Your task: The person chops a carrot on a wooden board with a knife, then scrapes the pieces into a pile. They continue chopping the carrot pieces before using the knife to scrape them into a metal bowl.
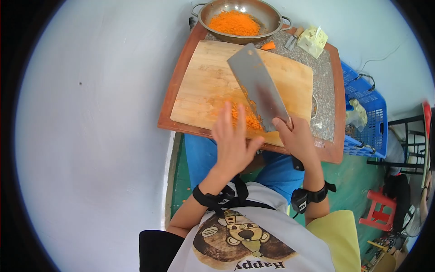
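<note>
My right hand point(297, 136) grips the handle of a broad cleaver point(259, 84), whose blade slants up and left over the wooden cutting board point(199, 77). Beside the blade's left edge lies a small heap of chopped carrot point(247, 119). My left hand point(233, 140) is open at the board's front edge, fingers spread and slightly blurred, partly in front of the heap. Orange bits cling along the cleaver's edge. Beyond the board, a metal pan point(272, 22) with two handles holds a larger pile of chopped carrot point(234, 23).
Behind the board are a carrot piece point(268, 46), a small knife or peeler point(293, 39) and a yellowish packet point(312, 41). A blue plastic basket point(369, 111) stands right of the table point(324, 86). Farther right is a red stool point(379, 211). A wall point(99, 113) borders the left side.
</note>
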The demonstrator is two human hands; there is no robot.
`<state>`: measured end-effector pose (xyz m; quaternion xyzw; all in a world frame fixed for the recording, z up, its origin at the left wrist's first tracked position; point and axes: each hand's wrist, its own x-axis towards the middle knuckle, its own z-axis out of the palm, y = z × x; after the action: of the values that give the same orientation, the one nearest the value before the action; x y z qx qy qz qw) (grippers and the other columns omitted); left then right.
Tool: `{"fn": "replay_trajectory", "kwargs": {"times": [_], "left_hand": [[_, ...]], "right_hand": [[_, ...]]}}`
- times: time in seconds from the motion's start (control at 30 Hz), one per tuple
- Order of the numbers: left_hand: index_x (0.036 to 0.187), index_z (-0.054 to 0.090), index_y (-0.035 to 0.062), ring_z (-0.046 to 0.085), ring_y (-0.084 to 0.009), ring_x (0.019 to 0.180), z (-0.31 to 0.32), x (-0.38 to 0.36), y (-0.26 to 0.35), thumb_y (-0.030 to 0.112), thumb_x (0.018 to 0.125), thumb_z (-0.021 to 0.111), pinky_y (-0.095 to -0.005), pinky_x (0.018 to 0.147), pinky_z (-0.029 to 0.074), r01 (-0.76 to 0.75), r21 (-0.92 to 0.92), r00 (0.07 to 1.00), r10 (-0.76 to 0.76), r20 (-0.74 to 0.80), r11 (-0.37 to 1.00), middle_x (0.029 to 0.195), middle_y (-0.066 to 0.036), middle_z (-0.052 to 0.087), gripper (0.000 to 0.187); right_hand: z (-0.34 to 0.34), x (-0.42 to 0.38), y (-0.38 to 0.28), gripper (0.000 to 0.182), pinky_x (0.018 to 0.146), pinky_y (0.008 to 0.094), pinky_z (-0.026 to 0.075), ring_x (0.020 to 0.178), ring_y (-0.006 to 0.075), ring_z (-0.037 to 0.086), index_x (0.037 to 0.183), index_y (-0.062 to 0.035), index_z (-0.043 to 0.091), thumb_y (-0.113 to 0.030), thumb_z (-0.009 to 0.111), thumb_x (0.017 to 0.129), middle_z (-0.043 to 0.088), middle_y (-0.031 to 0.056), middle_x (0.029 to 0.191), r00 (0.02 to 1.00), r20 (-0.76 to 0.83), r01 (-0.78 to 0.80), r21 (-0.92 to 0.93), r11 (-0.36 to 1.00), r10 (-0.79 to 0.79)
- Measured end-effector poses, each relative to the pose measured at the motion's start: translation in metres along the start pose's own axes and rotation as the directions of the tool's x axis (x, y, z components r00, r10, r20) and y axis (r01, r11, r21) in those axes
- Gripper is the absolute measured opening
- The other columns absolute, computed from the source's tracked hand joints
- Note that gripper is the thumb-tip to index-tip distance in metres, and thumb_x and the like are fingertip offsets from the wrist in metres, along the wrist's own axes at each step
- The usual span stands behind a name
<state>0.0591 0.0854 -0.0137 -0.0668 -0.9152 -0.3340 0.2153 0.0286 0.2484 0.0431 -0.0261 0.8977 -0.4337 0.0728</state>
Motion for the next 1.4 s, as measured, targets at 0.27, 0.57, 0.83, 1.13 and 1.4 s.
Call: {"fn": "replay_trajectory", "kwargs": {"times": [0.27, 0.57, 0.83, 1.13, 1.4], "left_hand": [[0.138, 0.013, 0.0035, -0.002, -0.0431, 0.13, 0.032, -0.013, 0.009, 0.062, 0.078, 0.043, -0.0623, 0.096, 0.002, -0.084, 0.115, 0.954, 0.046, 0.297, 0.99, 0.14, -0.029, 0.001, 0.089], [0.138, 0.015, 0.0045, -0.003, -0.0437, 0.13, 0.029, 0.0, 0.015, 0.066, 0.079, 0.033, -0.0629, 0.095, 0.0, -0.04, 0.11, 0.979, 0.017, 0.202, 0.993, 0.14, -0.029, 0.002, 0.087], [0.138, 0.016, 0.0062, -0.001, -0.0452, 0.129, 0.038, 0.011, 0.013, 0.064, 0.081, 0.029, -0.0628, 0.095, -0.001, 0.077, 0.081, 0.981, -0.09, 0.17, 0.994, 0.14, -0.029, 0.002, 0.082], [0.138, 0.014, 0.0039, -0.002, -0.0453, 0.13, 0.041, 0.028, 0.01, 0.062, 0.083, 0.028, -0.0636, 0.094, -0.002, 0.083, 0.057, 0.989, -0.09, 0.116, 0.995, 0.141, -0.028, 0.0, 0.08], [0.137, 0.013, -0.0003, 0.001, -0.0464, 0.129, 0.03, 0.044, 0.018, 0.06, 0.084, 0.031, -0.0656, 0.093, 0.0, 0.068, 0.032, 0.996, -0.069, 0.053, 0.997, 0.14, -0.03, 0.0, 0.082]], "right_hand": [[0.005, -0.014, 0.002, 0.034, 0.031, 0.0209, 0.032, 0.032, 0.0064, 0.04, 0.057, -0.0055, 0.043, -0.021, 0.056, 0.084, 0.043, 0.0004, 0.043, 0.986, -0.011, -0.144, 0.429, 0.892, 0.164], [0.005, -0.019, 0.005, 0.037, 0.033, 0.0232, 0.028, 0.036, 0.0056, 0.037, 0.055, -0.0057, 0.039, -0.019, 0.058, 0.084, 0.041, -0.0003, 0.044, 0.978, -0.062, -0.163, 0.376, 0.912, 0.2], [0.007, -0.018, 0.014, 0.04, 0.04, 0.0274, 0.026, 0.047, 0.0063, 0.032, 0.054, -0.0027, 0.037, -0.019, 0.06, 0.082, 0.035, -0.0007, 0.047, 0.976, -0.129, -0.13, 0.306, 0.943, 0.176], [0.004, -0.024, 0.005, 0.039, 0.041, 0.0276, 0.024, 0.049, 0.0064, 0.028, 0.056, -0.0017, 0.036, -0.018, 0.059, 0.082, 0.03, -0.0018, 0.05, 0.979, -0.13, -0.119, 0.276, 0.954, 0.159], [0.0, -0.031, 0.006, 0.035, 0.042, 0.0269, 0.025, 0.05, 0.0065, 0.029, 0.058, -0.0005, 0.04, -0.017, 0.06, 0.082, 0.029, -0.002, 0.051, 0.98, -0.101, -0.141, 0.24, 0.96, 0.169]]}}
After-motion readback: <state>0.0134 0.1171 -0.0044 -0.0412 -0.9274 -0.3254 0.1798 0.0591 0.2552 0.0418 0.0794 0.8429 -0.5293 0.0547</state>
